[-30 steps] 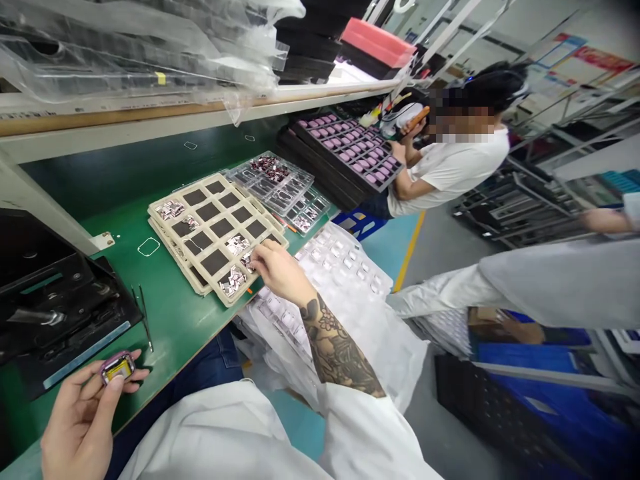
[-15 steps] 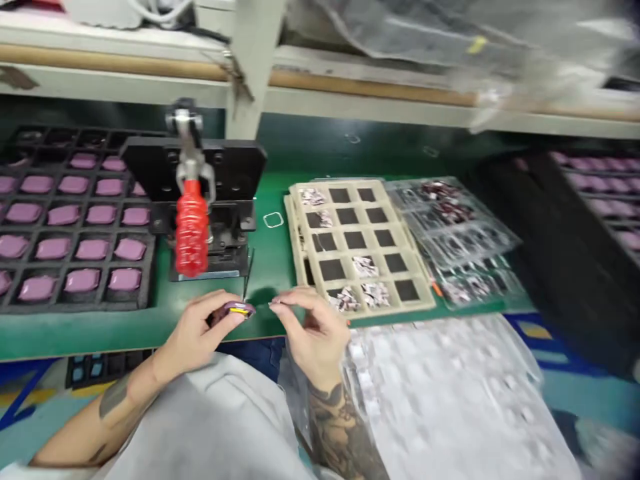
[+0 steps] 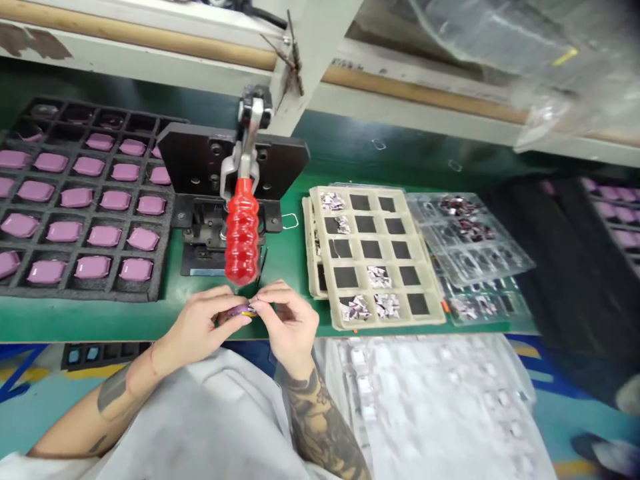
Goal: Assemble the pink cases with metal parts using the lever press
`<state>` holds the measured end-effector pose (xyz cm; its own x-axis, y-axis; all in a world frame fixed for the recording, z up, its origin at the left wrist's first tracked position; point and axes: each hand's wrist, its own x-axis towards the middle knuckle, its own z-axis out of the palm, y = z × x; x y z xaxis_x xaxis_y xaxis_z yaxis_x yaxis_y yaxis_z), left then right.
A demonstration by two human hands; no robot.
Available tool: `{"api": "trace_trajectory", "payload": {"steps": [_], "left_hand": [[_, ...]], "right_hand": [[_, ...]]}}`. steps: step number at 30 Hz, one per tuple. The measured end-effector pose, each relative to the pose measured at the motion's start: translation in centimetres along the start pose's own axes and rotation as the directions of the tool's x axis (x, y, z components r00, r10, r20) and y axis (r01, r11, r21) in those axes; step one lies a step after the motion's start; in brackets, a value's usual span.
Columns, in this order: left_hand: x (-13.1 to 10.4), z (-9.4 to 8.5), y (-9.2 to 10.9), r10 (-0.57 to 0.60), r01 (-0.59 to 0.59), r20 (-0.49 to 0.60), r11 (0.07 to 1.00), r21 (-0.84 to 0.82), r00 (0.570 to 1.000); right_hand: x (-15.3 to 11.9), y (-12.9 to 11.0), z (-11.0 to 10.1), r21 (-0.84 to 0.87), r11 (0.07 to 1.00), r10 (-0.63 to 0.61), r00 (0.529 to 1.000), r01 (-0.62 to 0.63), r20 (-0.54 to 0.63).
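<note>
My left hand (image 3: 213,321) grips a small purple case (image 3: 235,312) with a yellow strip along its edge. My right hand (image 3: 287,320) is pinched at the right end of that case; whatever tiny piece sits between the fingertips is too small to name. Just beyond both hands stands a black toggle-clamp fixture (image 3: 213,223) with a red ribbed handle (image 3: 243,233). To the right of it lies a cream compartment tray (image 3: 367,311), some of its cells holding piles of small, shiny pale pieces (image 3: 387,305).
A black foam tray (image 3: 163,263) with rows of purple cases lies at left. Clear plastic trays (image 3: 505,250) with small dark parts are right of the cream tray. Bubble-like plastic sheeting (image 3: 440,407) hangs at the front edge. A shelf post (image 3: 315,60) rises behind the fixture.
My right hand has moved left, bringing its pinched fingertips to the purple case. The left hand keeps its hold. The camera view has shifted, so the fixture and trays appear farther right.
</note>
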<state>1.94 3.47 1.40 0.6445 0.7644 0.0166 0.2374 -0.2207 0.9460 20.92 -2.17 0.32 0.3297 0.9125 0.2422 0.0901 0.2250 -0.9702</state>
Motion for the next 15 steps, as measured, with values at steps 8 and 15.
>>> {"api": "trace_trajectory", "payload": {"steps": [8, 15], "left_hand": [[-0.4, 1.3, -0.1, -0.063, 0.053, -0.091, 0.992, -0.113, 0.994], [-1.5, 1.8, -0.7, -0.287, 0.235, -0.191, 0.938, -0.255, 0.939]], "right_hand": [[-0.1, -0.2, -1.3, -0.055, 0.99, -0.122, 0.987, 0.128, 0.103], [-2.8, 0.6, -0.1, -0.173, 0.963, -0.173, 0.965, 0.208, 0.198]]}}
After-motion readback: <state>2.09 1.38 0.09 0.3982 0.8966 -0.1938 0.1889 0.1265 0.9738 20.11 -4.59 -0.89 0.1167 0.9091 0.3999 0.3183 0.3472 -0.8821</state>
